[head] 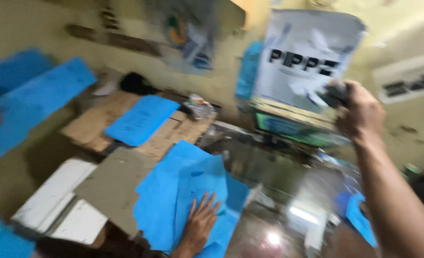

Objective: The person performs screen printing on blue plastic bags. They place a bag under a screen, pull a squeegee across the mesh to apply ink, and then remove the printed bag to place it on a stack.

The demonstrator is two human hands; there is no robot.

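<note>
The view is heavily blurred by motion. My left hand [200, 220] lies flat, fingers spread, on a stack of bright blue sheets [183, 191] at the bottom centre. My right hand [357, 112] is raised at the upper right, closed around a small dark object [333, 94] that I cannot identify, in front of a white printed poster [307, 52] on the wall.
A second blue sheet [139, 119] rests on brown cardboard [95, 124] further back. More blue sheets [26, 95] are at the left edge. White boards [61, 203] sit at lower left. A shiny metal machine surface [288, 191] fills the lower right.
</note>
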